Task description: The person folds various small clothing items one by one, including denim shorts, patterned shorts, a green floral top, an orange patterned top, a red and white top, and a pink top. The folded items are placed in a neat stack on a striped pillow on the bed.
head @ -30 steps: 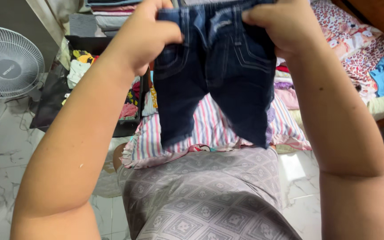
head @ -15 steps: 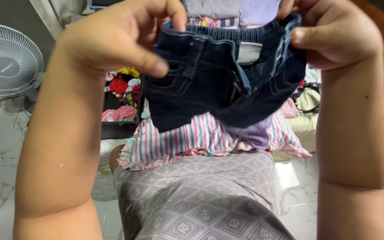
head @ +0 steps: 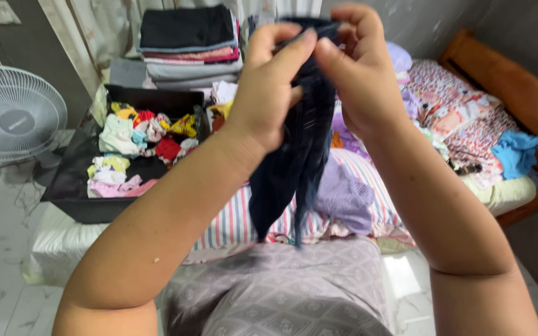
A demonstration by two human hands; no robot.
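Small dark jeans [head: 294, 155] are pinched at the top by both hands, left hand [head: 269, 87] and right hand [head: 359, 74], hanging folded above striped cloth [head: 231, 224].

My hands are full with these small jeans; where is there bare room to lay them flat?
The striped cloth between the black open suitcase and the lilac garment is barest. The suitcase and the floral bed are crowded.

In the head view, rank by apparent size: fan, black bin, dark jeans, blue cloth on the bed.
1. Black bin.
2. Dark jeans and fan look about alike; the jeans hang close to the camera, so unranked.
3. Blue cloth, clearly smallest.
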